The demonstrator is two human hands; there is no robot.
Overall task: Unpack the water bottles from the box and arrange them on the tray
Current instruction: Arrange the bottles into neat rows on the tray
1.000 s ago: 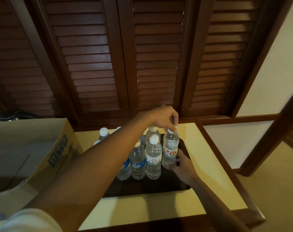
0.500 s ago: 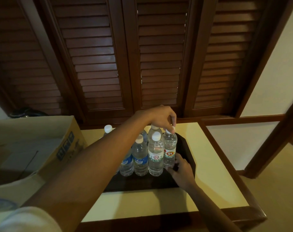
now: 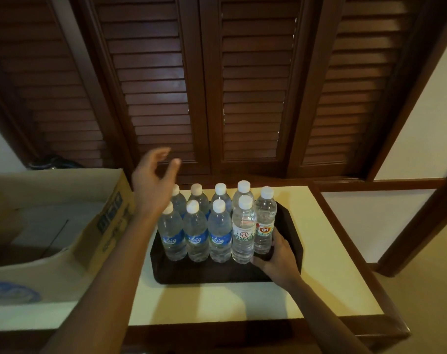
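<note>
Now left hand (image 3: 151, 190) empty, right hand (image 3: 277, 254) seemingly steadying bottle (image 3: 264, 221).

Only 1 view was given, from a wide-angle camera worn on the person's head. It looked forward and down from above the table's (image 3: 327, 254) near edge, close enough that both forearms ran in from the bottom of the picture. It faced the table's far edge and the louvred wooden shutters (image 3: 250, 80) behind it. The table's right edge slanted outward, and straight lines bowed toward the picture's corners.
</note>
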